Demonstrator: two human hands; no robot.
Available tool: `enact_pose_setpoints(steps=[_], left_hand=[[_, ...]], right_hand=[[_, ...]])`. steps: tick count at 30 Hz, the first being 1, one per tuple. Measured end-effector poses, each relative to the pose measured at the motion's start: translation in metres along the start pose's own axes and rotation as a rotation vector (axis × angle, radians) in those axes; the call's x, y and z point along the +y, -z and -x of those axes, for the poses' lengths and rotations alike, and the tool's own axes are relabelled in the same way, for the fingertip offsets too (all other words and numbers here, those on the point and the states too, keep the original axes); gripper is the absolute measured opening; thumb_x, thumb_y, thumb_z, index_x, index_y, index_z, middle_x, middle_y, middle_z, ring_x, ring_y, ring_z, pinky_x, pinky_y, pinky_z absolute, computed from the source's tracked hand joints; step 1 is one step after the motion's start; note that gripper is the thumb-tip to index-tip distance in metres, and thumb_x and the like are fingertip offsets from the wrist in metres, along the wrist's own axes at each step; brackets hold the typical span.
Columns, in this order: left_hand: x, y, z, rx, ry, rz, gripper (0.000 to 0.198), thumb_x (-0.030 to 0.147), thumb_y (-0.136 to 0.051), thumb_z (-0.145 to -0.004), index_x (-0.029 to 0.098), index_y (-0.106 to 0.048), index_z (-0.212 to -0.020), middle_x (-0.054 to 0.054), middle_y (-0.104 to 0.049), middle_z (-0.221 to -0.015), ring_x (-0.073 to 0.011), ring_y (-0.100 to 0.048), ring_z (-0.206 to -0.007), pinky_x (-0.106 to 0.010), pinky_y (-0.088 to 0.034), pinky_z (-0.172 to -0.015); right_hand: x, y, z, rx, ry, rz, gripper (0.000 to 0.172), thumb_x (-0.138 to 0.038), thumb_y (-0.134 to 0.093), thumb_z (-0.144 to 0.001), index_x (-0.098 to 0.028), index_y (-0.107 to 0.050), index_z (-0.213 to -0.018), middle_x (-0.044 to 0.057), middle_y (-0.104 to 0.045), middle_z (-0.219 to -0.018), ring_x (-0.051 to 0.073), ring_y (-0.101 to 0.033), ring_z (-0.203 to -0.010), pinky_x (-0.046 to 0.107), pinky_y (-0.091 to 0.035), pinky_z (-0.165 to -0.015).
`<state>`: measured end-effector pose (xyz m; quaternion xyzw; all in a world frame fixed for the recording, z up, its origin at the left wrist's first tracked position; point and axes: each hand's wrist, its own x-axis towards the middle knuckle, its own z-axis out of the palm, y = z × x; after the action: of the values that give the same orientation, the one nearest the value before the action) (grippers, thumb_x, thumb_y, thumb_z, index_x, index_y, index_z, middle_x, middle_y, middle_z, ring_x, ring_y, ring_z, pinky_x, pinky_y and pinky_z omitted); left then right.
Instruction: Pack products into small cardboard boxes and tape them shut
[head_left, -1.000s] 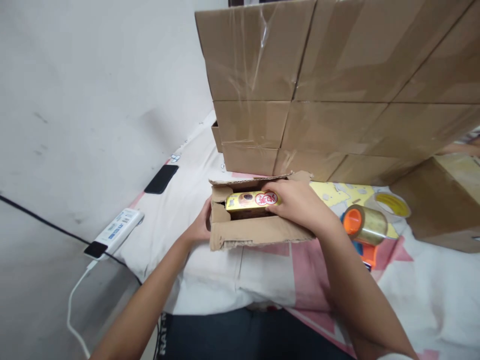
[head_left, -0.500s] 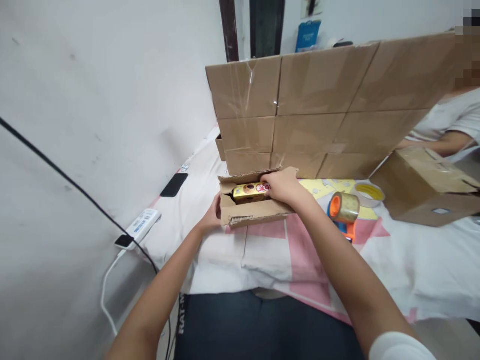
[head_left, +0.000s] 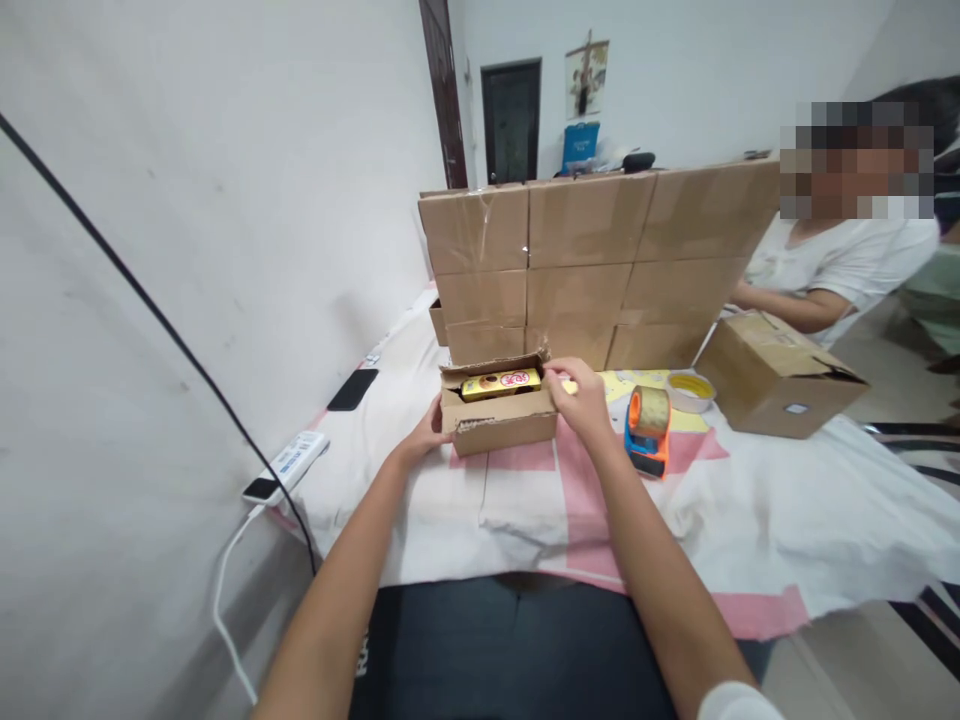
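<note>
Small carton (head_left: 499, 432), top flaps open, shown on cloth-covered counter (head_left: 787, 520) directly in front of the person. A yellow snack packet (head_left: 501, 384) w/ red-white label is seen lying flat inside, lengthwise.

L hand (head_left: 427, 437): wrapped on the carton's left end, thumb at the front corner. R hand (head_left: 581, 400): fingertips pinched on the flap at the right rear corner. Hands are thus kept apart, one per end.

Orange tape dispenser (head_left: 646, 435) is placed just right of the R hand. A loose tape roll (head_left: 690, 390) lies behind it.

Sealed cartons (head_left: 600, 265) are stacked as a wall behind. Far right: a larger carton (head_left: 772, 375), w/ a co-worker's arm (head_left: 787, 305) at it. Left edge: black phone (head_left: 352, 389), white power strip (head_left: 289, 465).
</note>
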<state>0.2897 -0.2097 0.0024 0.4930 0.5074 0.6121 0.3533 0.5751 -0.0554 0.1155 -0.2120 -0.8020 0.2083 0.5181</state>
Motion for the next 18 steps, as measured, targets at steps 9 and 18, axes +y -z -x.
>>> enact_pose_setpoints(steps=[9, 18], left_hand=[[0.004, -0.004, 0.007, 0.034, 0.087, 0.045, 0.116, 0.029, -0.092, -0.052, 0.024, -0.036, -0.153, -0.015, -0.045, -0.157, -0.0379, -0.039, -0.145, -0.046, -0.035, -0.118], [0.017, -0.016, 0.032, 0.032, 0.137, 0.045, 0.109, 0.032, -0.087, -0.050, 0.022, -0.044, -0.150, -0.017, -0.062, -0.138, -0.0397, -0.058, -0.127, -0.049, -0.047, -0.105]], right_hand=[[0.039, 0.016, 0.029, 0.088, -0.320, -0.317, 0.027, -0.035, -0.058, -0.086, -0.020, -0.074, -0.102, 0.008, -0.076, -0.108, 0.023, -0.068, -0.098, 0.033, -0.051, -0.077], [0.033, -0.003, 0.029, 0.005, -0.346, -0.492, 0.042, -0.038, -0.066, -0.080, -0.020, -0.068, -0.118, 0.011, -0.071, -0.123, 0.023, -0.068, -0.102, 0.036, -0.056, -0.082]])
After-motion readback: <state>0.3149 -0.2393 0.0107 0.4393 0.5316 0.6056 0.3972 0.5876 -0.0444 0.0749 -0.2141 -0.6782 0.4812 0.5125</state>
